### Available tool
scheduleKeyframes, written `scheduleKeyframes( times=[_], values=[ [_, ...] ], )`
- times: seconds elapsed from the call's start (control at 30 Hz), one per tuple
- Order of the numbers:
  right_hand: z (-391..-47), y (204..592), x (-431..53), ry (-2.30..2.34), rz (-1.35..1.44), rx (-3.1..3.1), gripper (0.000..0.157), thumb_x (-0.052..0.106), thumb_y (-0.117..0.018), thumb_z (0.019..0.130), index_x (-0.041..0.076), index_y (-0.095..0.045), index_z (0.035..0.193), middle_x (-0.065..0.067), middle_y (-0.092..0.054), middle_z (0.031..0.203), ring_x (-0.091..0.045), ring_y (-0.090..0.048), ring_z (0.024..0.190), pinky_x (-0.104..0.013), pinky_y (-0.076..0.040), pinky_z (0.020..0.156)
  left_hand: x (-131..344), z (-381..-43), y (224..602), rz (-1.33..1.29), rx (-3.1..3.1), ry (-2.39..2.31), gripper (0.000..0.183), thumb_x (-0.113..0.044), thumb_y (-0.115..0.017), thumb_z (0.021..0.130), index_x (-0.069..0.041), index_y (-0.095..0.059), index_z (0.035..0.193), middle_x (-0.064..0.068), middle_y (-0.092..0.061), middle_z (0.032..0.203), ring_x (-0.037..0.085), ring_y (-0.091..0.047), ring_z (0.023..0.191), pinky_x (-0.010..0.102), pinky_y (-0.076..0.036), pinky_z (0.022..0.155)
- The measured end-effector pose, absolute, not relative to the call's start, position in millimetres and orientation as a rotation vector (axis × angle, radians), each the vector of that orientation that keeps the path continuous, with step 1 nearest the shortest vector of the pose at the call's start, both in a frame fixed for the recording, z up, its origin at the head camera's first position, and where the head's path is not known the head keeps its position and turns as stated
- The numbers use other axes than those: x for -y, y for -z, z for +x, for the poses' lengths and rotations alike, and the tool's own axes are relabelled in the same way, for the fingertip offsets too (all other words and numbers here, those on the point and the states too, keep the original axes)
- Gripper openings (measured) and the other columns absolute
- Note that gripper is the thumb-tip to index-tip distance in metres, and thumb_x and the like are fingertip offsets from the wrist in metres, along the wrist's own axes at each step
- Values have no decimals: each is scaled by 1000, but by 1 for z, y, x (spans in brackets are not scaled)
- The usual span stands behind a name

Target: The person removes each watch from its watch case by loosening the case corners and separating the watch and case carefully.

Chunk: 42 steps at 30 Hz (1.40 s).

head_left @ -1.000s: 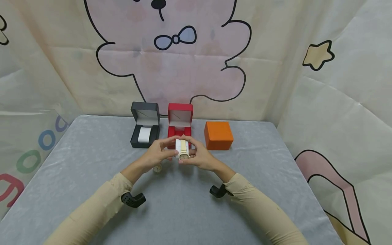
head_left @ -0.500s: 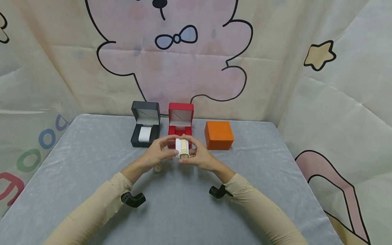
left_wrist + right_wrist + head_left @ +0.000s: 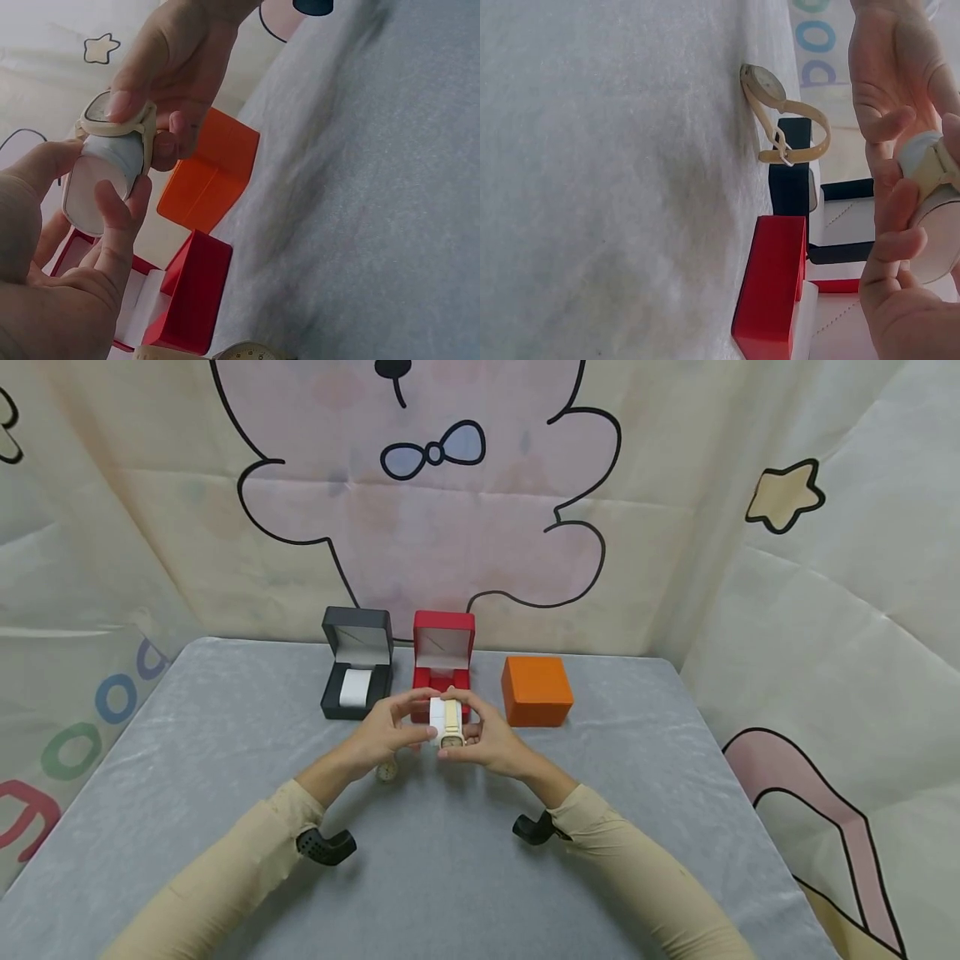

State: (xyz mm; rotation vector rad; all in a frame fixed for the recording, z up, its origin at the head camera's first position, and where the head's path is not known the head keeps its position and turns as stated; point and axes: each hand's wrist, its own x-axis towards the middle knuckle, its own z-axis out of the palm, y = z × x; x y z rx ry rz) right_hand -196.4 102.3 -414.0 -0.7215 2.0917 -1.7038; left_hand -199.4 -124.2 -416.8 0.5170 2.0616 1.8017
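In the head view, my left hand [image 3: 384,733] and right hand [image 3: 493,743] meet in front of the open red watch box [image 3: 442,635]. Between them is a white watch pillow [image 3: 90,191] with a cream-strapped wristwatch [image 3: 112,120] around it. My left fingers and thumb grip the pillow's end. In the left wrist view, my right thumb presses on the watch face while the other fingers curl behind the strap. A second wristwatch [image 3: 769,88] with a buckled beige strap lies on the table near my left hand. My hands partly cover the red box's front.
Left of the red box stands an open black watch box [image 3: 357,635] holding a white pillow [image 3: 355,688]. A closed orange box [image 3: 537,692] sits to the right. All rest on a grey cloth-covered table [image 3: 450,868], with a printed curtain [image 3: 510,543] behind.
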Motion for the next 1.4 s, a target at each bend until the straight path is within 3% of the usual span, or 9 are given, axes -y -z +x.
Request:
scheduleKeyframes(
  times=[0.1, 0.27, 0.57, 0.87, 1.1, 1.4],
  values=[
    [-197, 413, -101, 1708, -742, -2102, 75, -3, -78, 84, 13, -40, 146, -16, -45, 139, -24, -72, 78, -31, -61, 77, 125, -199, 415, 522, -2077, -1800, 58, -15, -71, 94, -15, -49, 147, 14, -52, 147, 28, -55, 113, 41, -59, 76],
    [-198, 411, -100, 1694, -799, -2111, 75, -4, -78, 83, 13, -41, 146, -14, -35, 156, -21, -68, 71, -26, -60, 75, 130, -199, 413, 536, -2087, -1784, 59, -14, -70, 94, -13, -49, 149, 12, -49, 151, 22, -53, 112, 37, -58, 74],
    [-197, 409, -100, 1687, -774, -2049, 74, -2, -76, 85, 15, -40, 147, -11, -26, 162, -23, -69, 78, -28, -61, 77, 133, -199, 413, 573, -2068, -1788, 59, -13, -69, 95, -13, -48, 150, 13, -51, 149, 26, -51, 117, 37, -58, 70],
    [-196, 411, -96, 1711, -737, -2073, 77, -1, -78, 84, 13, -39, 149, -15, -42, 149, -27, -73, 86, -34, -61, 81, 133, -198, 414, 534, -2053, -1825, 55, -14, -72, 93, -14, -51, 144, 16, -51, 147, 33, -47, 122, 39, -58, 72],
    [-196, 411, -101, 1689, -744, -2040, 78, -2, -77, 85, 16, -38, 151, -12, -32, 158, -25, -72, 84, -31, -61, 82, 132, -198, 413, 558, -2108, -1769, 57, -14, -72, 93, -16, -53, 147, 13, -55, 142, 24, -52, 114, 42, -59, 72],
    [-197, 409, -106, 1671, -745, -1979, 78, 0, -77, 86, 18, -38, 151, -9, -31, 159, -25, -73, 87, -32, -61, 82, 134, -200, 414, 598, -2081, -1746, 60, -15, -71, 94, -13, -49, 150, 15, -54, 143, 22, -52, 114, 37, -58, 71]
  ],
)
